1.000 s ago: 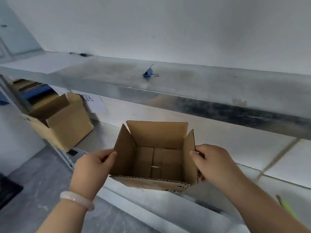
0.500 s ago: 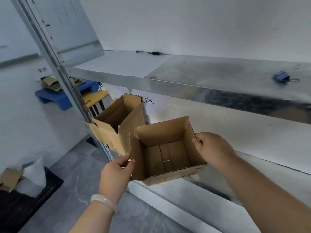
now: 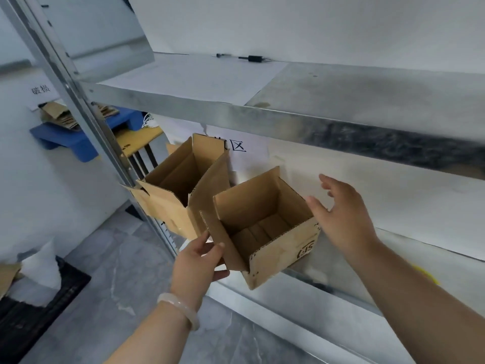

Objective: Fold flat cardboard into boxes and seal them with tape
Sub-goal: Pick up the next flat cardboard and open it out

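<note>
Plain white walls, grey tiled floor, and a galvanised steel rack filling most of the view, so I'll place everything off its lower shelf (image 3: 301,308). The small open-topped cardboard box (image 3: 283,256) sits skewed at the front edge of that shelf, near corner hanging out past the lip, and I honestly can't tell if its base is down on the metal yet. The left hand (image 3: 199,261), pale bangle (image 3: 178,308) on the wrist, has the box's left wall pinched between thumb and fingers, so it looks like that hand is doing all the carrying. The right hand (image 3: 343,219) is spread wide with nothing in it, hovering just beside the right wall over the shelf; whether the thumb brushes the rim, can't say. Further toward the left end of the lower shelf, right against the upright post (image 3: 78,106), a second open box (image 3: 178,185) is parked with its flaps up, almost touching this one. A paper sign (image 3: 236,148) hangs on the wall behind the shelf. My read: folding is done, the bottom flaps look closed, and this is the put-it-away step. Can't see tape from here. Next move calls for pushing the box back until its whole base is on the shelf, squared up beside its neighbour without knocking that one off the end, then letting go with the left hand.
</note>
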Demonstrator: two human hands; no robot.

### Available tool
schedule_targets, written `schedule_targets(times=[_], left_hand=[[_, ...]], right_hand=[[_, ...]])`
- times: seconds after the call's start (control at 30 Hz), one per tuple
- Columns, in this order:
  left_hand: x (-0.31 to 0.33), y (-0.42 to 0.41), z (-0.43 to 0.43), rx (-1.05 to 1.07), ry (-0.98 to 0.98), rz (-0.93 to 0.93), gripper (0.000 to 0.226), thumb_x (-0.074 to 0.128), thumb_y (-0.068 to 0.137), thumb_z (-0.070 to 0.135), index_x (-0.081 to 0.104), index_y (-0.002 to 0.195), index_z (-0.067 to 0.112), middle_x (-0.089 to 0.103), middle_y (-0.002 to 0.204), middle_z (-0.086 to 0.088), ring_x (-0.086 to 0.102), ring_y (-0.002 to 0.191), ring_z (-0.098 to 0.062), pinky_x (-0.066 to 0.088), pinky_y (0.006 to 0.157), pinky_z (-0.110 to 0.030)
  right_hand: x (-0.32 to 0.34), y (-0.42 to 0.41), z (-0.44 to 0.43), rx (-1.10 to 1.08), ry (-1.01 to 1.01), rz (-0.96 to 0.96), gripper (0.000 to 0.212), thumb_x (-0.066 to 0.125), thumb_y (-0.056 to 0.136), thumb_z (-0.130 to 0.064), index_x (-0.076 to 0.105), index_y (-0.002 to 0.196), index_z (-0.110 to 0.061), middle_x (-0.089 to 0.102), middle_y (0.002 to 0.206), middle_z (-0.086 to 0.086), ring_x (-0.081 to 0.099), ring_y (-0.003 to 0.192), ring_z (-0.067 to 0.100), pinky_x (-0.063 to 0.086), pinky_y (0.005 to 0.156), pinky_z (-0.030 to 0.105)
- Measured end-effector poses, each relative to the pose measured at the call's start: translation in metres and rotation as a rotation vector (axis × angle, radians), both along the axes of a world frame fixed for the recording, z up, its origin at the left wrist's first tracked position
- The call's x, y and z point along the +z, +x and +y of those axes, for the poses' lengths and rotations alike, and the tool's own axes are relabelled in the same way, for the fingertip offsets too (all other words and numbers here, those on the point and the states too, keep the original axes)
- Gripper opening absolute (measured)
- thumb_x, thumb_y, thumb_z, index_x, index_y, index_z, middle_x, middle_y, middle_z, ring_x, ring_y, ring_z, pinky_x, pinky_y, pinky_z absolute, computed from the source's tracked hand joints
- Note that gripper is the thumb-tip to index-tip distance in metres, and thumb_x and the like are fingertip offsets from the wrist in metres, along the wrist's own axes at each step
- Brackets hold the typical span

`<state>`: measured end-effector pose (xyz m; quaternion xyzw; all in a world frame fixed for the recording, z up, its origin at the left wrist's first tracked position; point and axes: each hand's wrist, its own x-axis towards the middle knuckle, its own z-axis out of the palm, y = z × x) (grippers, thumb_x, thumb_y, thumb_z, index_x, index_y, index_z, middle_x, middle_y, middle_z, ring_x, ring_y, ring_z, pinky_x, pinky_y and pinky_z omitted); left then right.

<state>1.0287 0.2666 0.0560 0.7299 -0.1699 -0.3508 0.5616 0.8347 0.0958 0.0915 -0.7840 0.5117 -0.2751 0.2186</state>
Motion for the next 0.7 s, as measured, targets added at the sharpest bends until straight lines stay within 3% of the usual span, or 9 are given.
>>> schedule_targets(times=[0.1,0.2,0.27,0.33,0.4,0.47,0.6,0.7], left_hand=[[-0.011,0.007,0.007,-0.181,-0.005,-0.238,0.069,0.064,0.087,0.035,0.030,0.147,0.036,0.051,0.123,0.018,0.066,0.088,-0.007,0.057,0.063,-0.020],[-0.016,0.031,0.020,-0.331,-0.029,-0.761,0.062,0.060,0.088,0.034,0.031,0.142,0.043,0.037,0.134,0.018,0.057,0.099,0.000,0.051,0.075,-0.009],[-0.016,0.050,0.022,-0.484,-0.038,-1.130,0.056,0.067,0.085,0.022,0.047,0.136,0.036,0.042,0.140,0.009,0.055,0.108,-0.004,0.048,0.089,-0.017],[-0.012,0.061,0.015,-0.644,-0.099,-1.365,0.049,0.075,0.079,0.017,0.062,0.125,0.030,0.054,0.135,0.003,0.058,0.107,-0.009,0.049,0.090,-0.024],[-0.008,0.064,0.002,-0.772,-0.164,-1.458,0.042,0.076,0.079,0.018,0.066,0.118,0.029,0.062,0.125,0.004,0.063,0.102,-0.013,0.055,0.086,-0.030],[-0.006,0.065,-0.006,-0.842,-0.234,-1.472,0.039,0.076,0.078,0.018,0.068,0.115,0.026,0.066,0.118,0.004,0.065,0.098,-0.015,0.056,0.082,-0.030],[-0.006,0.067,-0.006,-0.906,-0.331,-1.448,0.029,0.063,0.088,0.023,0.067,0.116,0.026,0.065,0.115,0.005,0.063,0.099,-0.014,0.056,0.082,-0.029],[-0.013,0.079,0.003,-0.933,-0.335,-1.456,0.037,0.060,0.087,0.026,0.060,0.124,0.029,0.061,0.125,0.005,0.058,0.110,-0.013,0.049,0.093,-0.028]], right_hand=[[-0.009,-0.008,0.039,-0.198,0.118,-0.235,0.059,0.064,0.088,-0.042,0.040,0.141,-0.032,0.046,0.132,-0.007,0.052,0.109,0.010,0.050,0.088,0.033],[-0.018,0.002,0.072,-0.298,0.340,-0.363,0.061,0.067,0.087,-0.042,0.040,0.139,-0.029,0.048,0.129,-0.003,0.057,0.096,0.007,0.045,0.068,0.019],[-0.024,0.016,0.088,-0.307,0.449,-0.389,0.063,0.067,0.083,-0.053,0.039,0.136,-0.033,0.048,0.129,-0.002,0.057,0.102,0.014,0.055,0.076,0.032],[-0.025,0.033,0.099,-0.281,0.514,-0.305,0.078,0.062,0.073,-0.071,0.036,0.137,-0.036,0.047,0.134,-0.003,0.057,0.111,0.021,0.056,0.087,0.047],[-0.023,0.047,0.107,-0.267,0.528,-0.227,0.094,0.059,0.059,-0.080,0.030,0.141,-0.043,0.047,0.135,-0.005,0.060,0.110,0.025,0.056,0.086,0.052],[-0.018,0.060,0.110,-0.277,0.508,-0.243,0.089,0.060,0.058,-0.073,0.030,0.137,-0.046,0.051,0.125,-0.006,0.063,0.103,0.026,0.058,0.082,0.051],[-0.016,0.072,0.109,-0.292,0.438,-0.270,0.058,0.063,0.081,-0.026,0.036,0.132,-0.037,0.051,0.100,-0.020,0.064,0.090,0.021,0.060,0.075,0.041],[-0.024,0.071,0.102,-0.328,0.391,-0.273,0.056,0.050,0.085,-0.011,0.043,0.133,-0.038,0.061,0.111,-0.012,0.065,0.086,0.016,0.059,0.076,0.036]])
